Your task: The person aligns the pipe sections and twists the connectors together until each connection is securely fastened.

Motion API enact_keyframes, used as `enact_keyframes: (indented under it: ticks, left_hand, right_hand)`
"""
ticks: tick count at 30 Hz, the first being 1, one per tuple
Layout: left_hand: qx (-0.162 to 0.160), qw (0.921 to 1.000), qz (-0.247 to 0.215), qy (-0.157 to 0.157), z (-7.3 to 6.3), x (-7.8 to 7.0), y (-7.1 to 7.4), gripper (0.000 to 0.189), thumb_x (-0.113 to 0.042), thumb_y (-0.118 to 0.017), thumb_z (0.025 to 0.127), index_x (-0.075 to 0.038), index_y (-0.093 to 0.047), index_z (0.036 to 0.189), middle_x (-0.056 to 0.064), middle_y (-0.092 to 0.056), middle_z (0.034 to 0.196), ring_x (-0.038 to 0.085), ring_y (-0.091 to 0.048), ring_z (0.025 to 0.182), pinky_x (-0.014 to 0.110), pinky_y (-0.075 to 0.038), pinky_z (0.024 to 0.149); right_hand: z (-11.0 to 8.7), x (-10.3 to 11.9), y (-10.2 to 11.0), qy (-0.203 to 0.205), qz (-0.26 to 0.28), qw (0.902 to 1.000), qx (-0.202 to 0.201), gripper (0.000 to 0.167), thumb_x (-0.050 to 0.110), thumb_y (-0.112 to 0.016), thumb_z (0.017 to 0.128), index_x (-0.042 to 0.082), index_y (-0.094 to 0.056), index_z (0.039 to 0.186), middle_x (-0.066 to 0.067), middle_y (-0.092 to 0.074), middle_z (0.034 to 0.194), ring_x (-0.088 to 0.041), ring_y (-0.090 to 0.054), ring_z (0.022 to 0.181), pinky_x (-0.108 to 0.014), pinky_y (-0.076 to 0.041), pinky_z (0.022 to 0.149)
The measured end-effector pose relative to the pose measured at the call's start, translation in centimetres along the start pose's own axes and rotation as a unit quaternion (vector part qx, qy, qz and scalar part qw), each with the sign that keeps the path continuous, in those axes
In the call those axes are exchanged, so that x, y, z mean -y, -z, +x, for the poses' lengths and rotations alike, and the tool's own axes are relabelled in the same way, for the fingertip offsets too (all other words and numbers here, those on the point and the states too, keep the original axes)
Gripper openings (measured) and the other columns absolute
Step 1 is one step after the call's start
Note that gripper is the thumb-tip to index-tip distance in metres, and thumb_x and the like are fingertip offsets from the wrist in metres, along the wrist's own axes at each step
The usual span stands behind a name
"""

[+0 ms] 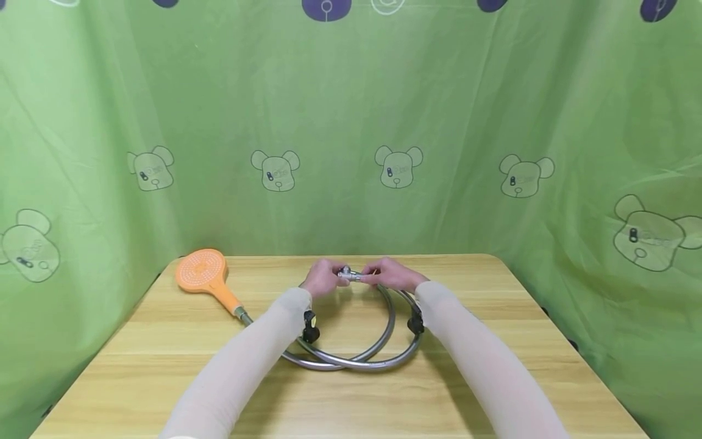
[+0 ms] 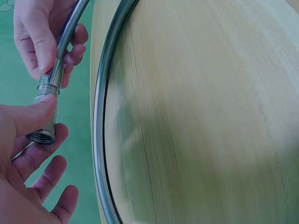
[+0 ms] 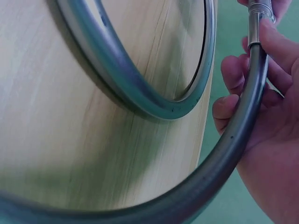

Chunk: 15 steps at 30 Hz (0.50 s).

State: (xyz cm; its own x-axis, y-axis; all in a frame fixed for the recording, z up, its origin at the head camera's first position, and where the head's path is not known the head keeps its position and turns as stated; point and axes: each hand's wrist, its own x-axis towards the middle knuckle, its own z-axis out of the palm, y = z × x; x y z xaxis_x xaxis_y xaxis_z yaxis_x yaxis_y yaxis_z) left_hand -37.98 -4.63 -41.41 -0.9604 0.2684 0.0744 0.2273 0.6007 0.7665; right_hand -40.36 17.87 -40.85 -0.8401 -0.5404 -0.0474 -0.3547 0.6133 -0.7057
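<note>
At the back middle of the table, my left hand [image 1: 322, 278] pinches a small shiny metal fitting [image 2: 43, 134] between thumb and index finger. Its threaded open end shows in the left wrist view, while the other fingers are spread loosely. My right hand [image 1: 392, 274] holds the metal end sleeve [image 3: 254, 29] of a grey shower hose [image 3: 243, 121], thumb on one side and fingers curled behind. Fitting and sleeve meet end to end between the hands. From there the hose loops across the table to an orange shower head [image 1: 200, 271], lying face up at the back left.
The hose loops [image 1: 378, 364] lie on the light wooden table [image 1: 351, 405] between my forearms. A green curtain [image 1: 340, 110] with bear drawings surrounds the table's back and sides. Dark wrist cameras [image 1: 310, 328] are strapped over the sleeves.
</note>
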Motion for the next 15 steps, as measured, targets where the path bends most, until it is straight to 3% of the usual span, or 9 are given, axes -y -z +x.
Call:
enact_keyframes:
  ticks: [7,9,15]
  left_hand:
    - [0.002,1.0000,0.005,-0.006,0.21,0.07,-0.29,0.031,-0.011,-0.079,0.085,-0.016,-0.075,0.116,0.002,-0.075,0.103,0.018,-0.062,0.088,0.038,-0.052,0.088]
    - [0.004,1.0000,0.004,-0.007,0.30,0.15,-0.35,0.030,-0.011,-0.079,0.085,-0.016,-0.075,0.115,0.001,-0.075,0.102,0.018,-0.063,0.088,0.037,-0.052,0.086]
    - [0.001,0.9999,0.009,-0.006,0.38,0.15,-0.40,0.029,-0.013,-0.079,0.085,-0.018,-0.075,0.113,0.000,-0.075,0.101,0.017,-0.063,0.089,0.038,-0.052,0.088]
  right_hand:
    - [-0.27,-0.12,0.04,-0.025,-0.006,0.9995,0.015,0.042,0.040,-0.053,0.104,0.003,-0.073,0.109,-0.024,-0.068,0.098,-0.016,-0.044,0.066,-0.027,-0.035,0.058]
    - [-0.23,-0.07,-0.07,-0.026,0.005,0.9996,0.013,0.038,0.041,-0.058,0.101,0.007,-0.072,0.109,-0.024,-0.067,0.099,-0.021,-0.050,0.069,-0.028,-0.037,0.060]
    - [0.03,-0.11,-0.33,-0.002,0.048,0.9988,-0.010,0.021,0.018,-0.075,0.090,0.007,-0.067,0.106,-0.010,-0.063,0.095,-0.024,-0.057,0.081,-0.038,-0.049,0.073]
